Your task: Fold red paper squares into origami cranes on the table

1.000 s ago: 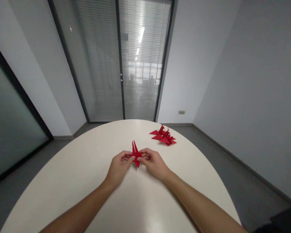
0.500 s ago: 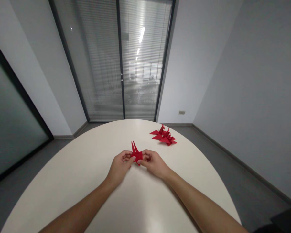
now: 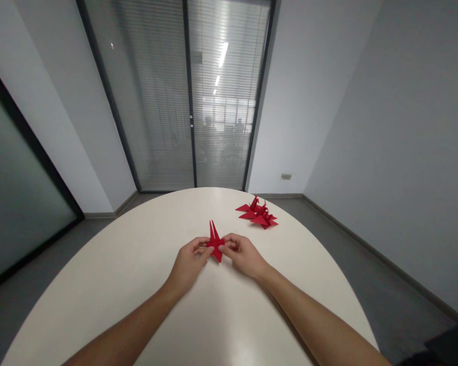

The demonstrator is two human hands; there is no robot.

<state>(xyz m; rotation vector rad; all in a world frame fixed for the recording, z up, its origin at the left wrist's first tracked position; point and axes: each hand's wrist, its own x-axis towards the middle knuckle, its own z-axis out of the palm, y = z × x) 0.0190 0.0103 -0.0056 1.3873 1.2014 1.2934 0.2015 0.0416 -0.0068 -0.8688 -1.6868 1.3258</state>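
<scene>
Between my two hands is a red folded paper crane [image 3: 216,248], its two narrow points standing up and away from me and a wider point facing down toward me. My left hand [image 3: 191,259] pinches its left side between thumb and fingers. On the right side, my right hand [image 3: 243,254] pinches it the same way, thumb on the near face. The fingertips behind the paper are partly hidden. Farther back to the right, several finished red paper cranes [image 3: 257,212] sit close together, overlapping, with wings spread.
A round cream-white table [image 3: 137,284] lies under my hands and forearms. Beyond its far edge stand a glass partition with blinds [image 3: 160,101] and a pale wall with a small outlet plate [image 3: 286,177]. Something dark [image 3: 450,340] shows at the lower right.
The held paper has turned slightly, its two narrow points leaning less left and its lower point showing more. Both hands stay nearly in place. The grouped cranes have not moved.
</scene>
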